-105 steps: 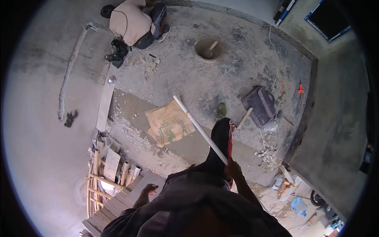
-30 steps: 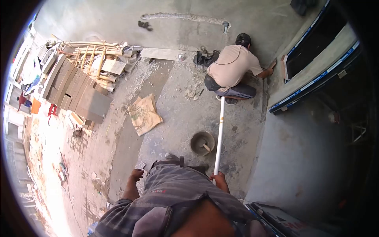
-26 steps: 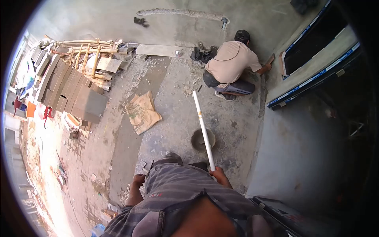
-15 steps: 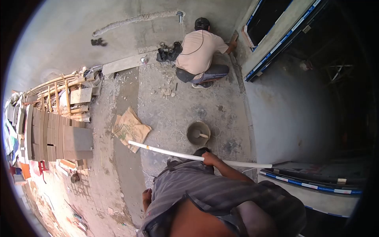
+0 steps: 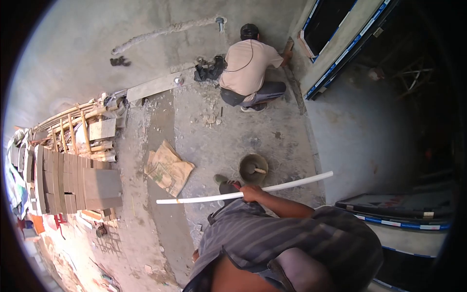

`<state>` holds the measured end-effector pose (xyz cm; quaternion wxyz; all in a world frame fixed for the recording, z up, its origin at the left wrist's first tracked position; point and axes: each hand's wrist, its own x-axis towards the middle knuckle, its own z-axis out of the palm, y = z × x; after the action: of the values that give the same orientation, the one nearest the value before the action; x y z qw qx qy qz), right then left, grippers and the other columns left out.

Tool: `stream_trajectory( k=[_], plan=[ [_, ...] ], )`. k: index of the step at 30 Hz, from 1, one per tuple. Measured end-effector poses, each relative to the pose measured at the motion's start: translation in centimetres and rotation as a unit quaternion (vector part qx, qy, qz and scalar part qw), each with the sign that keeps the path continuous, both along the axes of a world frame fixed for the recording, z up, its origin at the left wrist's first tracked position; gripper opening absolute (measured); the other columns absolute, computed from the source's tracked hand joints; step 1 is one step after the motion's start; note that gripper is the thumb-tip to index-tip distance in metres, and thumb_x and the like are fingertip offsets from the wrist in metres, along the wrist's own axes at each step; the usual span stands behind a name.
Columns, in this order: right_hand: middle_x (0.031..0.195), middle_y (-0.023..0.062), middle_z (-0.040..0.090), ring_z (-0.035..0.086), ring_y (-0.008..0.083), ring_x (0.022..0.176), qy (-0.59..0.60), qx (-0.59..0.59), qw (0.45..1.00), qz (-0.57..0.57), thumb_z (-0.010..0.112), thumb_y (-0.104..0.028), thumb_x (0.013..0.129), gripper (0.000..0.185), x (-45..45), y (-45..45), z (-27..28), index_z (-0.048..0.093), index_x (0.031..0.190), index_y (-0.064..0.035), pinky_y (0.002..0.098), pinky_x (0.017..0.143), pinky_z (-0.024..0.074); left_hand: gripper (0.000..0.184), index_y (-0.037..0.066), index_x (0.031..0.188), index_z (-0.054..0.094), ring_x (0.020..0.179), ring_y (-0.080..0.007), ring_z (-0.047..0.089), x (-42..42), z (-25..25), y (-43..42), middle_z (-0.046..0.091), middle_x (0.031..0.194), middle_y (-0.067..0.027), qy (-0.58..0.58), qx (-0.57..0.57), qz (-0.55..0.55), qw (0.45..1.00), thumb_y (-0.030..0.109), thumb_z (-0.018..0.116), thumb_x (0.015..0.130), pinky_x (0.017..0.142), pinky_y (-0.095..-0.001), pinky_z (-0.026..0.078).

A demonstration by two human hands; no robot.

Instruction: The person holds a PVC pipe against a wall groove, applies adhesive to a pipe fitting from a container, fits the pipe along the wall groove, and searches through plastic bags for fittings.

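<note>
Right fingers (image 5: pixel 248 194) grasp the white pipe (image 5: pixel 287 185), swung crosswise since earlier; left fingers (image 5: pixel 195 255) I cannot make out

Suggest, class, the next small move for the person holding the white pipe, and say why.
Probably, bring the left hand to the white pipe as a second hold: only the right hand grips it, near the middle, with a long length reaching out on each side, and the bucket stands close by.
</note>
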<state>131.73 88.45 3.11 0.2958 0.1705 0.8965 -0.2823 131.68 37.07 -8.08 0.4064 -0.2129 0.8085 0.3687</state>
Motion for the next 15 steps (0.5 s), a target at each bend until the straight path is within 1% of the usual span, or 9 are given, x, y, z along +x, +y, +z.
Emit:
stream_trajectory(
  k=[2, 3, 6, 7, 9, 10, 11, 13, 15],
  plan=[
    [0.101, 0.0172, 0.071, 0.068, 0.0365, 0.098, -0.003, -0.020, 1.000, 0.014, 0.073, -0.022, 0.076, 0.029, -2.1, 0.1, -1.3, 0.071, 0.101, -0.0080, 0.0469, 0.083, 0.0543, 0.039, 0.000, 0.116, 0.064, 0.083, -0.0190, 0.066, 0.4, 1.0, 0.7, 0.070, 0.100, -0.0110, -0.014, -0.003, 0.032, 0.999, 0.033, 0.060, 0.095, 0.065, -0.0326, 0.052],
    [0.099, 0.0193, 0.071, 0.069, 0.0341, 0.096, 0.013, -0.031, 0.999, 0.002, 0.071, -0.017, 0.073, 0.030, -3.1, 0.2, -2.1, 0.072, 0.101, -0.0039, 0.0460, 0.082, 0.0555, 0.039, 0.000, 0.116, 0.064, 0.083, -0.0190, 0.066, 0.3, 1.6, 0.9, 0.070, 0.101, -0.0110, -0.018, -0.002, 0.049, 0.999, 0.033, 0.060, 0.095, 0.065, -0.0326, 0.052],
    [0.098, 0.0190, 0.072, 0.069, 0.0339, 0.097, -0.003, -0.050, 0.999, -0.002, 0.073, -0.019, 0.072, 0.030, -7.0, 0.9, -1.5, 0.072, 0.099, -0.0050, 0.0459, 0.083, 0.0556, 0.039, 0.000, 0.116, 0.063, 0.084, -0.0191, 0.066, 0.1, 3.7, 1.8, 0.070, 0.101, -0.0111, -0.019, -0.002, 0.107, 0.994, 0.033, 0.059, 0.095, 0.066, -0.0325, 0.052],
    [0.099, 0.0177, 0.072, 0.069, 0.0336, 0.097, 0.016, -0.064, 0.998, 0.001, 0.074, -0.021, 0.071, 0.029, -8.2, 1.1, -2.4, 0.074, 0.096, -0.0079, 0.0457, 0.083, 0.0555, 0.039, 0.000, 0.116, 0.063, 0.084, -0.0192, 0.066, 0.2, 4.2, 1.9, 0.070, 0.102, -0.0112, -0.017, -0.004, 0.122, 0.992, 0.033, 0.059, 0.095, 0.067, -0.0325, 0.052],
    [0.100, 0.0169, 0.072, 0.069, 0.0338, 0.098, -0.001, -0.063, 0.998, 0.027, 0.073, -0.021, 0.071, 0.029, -10.0, 1.9, -3.9, 0.074, 0.097, -0.0096, 0.0456, 0.084, 0.0554, 0.039, 0.000, 0.117, 0.063, 0.084, -0.0192, 0.066, 0.5, 4.9, 1.9, 0.070, 0.102, -0.0112, -0.015, -0.004, 0.148, 0.989, 0.033, 0.059, 0.095, 0.067, -0.0324, 0.052],
    [0.101, 0.0165, 0.072, 0.069, 0.0339, 0.098, -0.012, -0.058, 0.997, 0.039, 0.072, -0.021, 0.071, 0.029, -10.8, 2.5, -3.7, 0.074, 0.097, -0.0104, 0.0455, 0.084, 0.0554, 0.039, 0.000, 0.117, 0.063, 0.085, -0.0193, 0.066, 0.7, 4.9, 2.1, 0.070, 0.102, -0.0113, -0.014, -0.003, 0.162, 0.987, 0.033, 0.059, 0.095, 0.068, -0.0323, 0.052],
    [0.100, 0.0169, 0.072, 0.069, 0.0341, 0.098, 0.004, -0.071, 0.997, 0.033, 0.070, -0.019, 0.071, 0.029, -11.3, 2.7, -5.2, 0.075, 0.098, -0.0100, 0.0454, 0.085, 0.0554, 0.039, 0.000, 0.117, 0.063, 0.085, -0.0193, 0.066, 0.8, 4.8, 2.2, 0.070, 0.102, -0.0113, -0.012, 0.000, 0.180, 0.984, 0.033, 0.059, 0.095, 0.068, -0.0323, 0.052],
    [0.102, 0.0180, 0.071, 0.068, 0.0358, 0.098, -0.011, -0.064, 0.996, 0.065, 0.073, -0.024, 0.074, 0.031, -12.7, 3.7, -5.5, 0.073, 0.100, -0.0081, 0.0455, 0.085, 0.0544, 0.039, 0.000, 0.117, 0.063, 0.085, -0.0194, 0.066, 1.1, 4.1, 2.2, 0.070, 0.103, -0.0114, -0.006, 0.014, 0.223, 0.975, 0.033, 0.059, 0.096, 0.069, -0.0322, 0.052],
    [0.103, 0.0189, 0.070, 0.068, 0.0370, 0.099, -0.023, -0.060, 0.995, 0.077, 0.074, -0.026, 0.075, 0.033, -13.8, 4.4, -6.3, 0.072, 0.101, -0.0070, 0.0458, 0.085, 0.0539, 0.039, 0.000, 0.117, 0.063, 0.086, -0.0194, 0.066, 2.1, 2.4, 1.9, 0.070, 0.103, -0.0114, 0.008, 0.060, 0.315, 0.947, 0.032, 0.059, 0.096, 0.069, -0.0321, 0.052]
  ],
)
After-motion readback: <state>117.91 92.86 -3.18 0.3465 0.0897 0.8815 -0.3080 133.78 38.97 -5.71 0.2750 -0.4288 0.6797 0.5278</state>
